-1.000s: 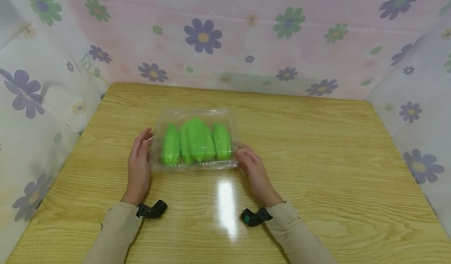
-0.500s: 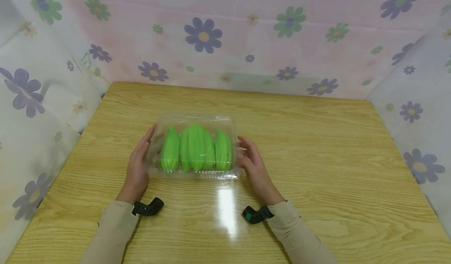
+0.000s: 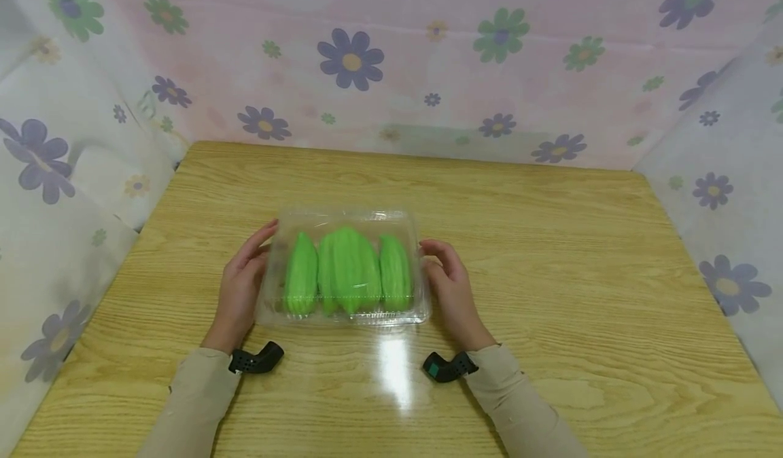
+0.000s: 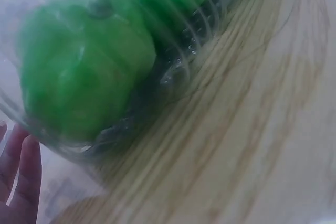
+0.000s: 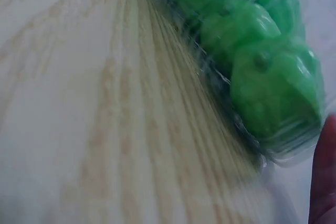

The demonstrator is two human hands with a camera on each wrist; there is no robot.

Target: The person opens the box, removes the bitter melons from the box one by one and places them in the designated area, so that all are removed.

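A clear plastic clamshell box [image 3: 342, 219] sits on the table, left of its middle. Several bright green, long, ridged fruits or vegetables [image 3: 349, 268] lie side by side inside, tapering toward the far end. My left hand [image 3: 238, 291] is against the box's left side, fingers nearly straight. My right hand [image 3: 455, 298] is at the right side, fingers loosely bent and fingertips right at the wall. Close in the left wrist view, the box's corner holds a rounded green end [image 4: 84, 72] near my fingers [image 4: 29, 182]. One finger [image 5: 323, 182] shows beside the box in the right wrist view.
The wood-grain table [image 3: 581, 261] reaches back to a flowered curtain [image 3: 428, 57], with more such cloth at both sides. A black strap device [image 3: 257, 359] is on the left wrist and another [image 3: 449, 368] on the right.
The box has come nearer and slightly right, with the hands beside it. My right thumb was on its front right corner a second ago; now the hand is along the side.
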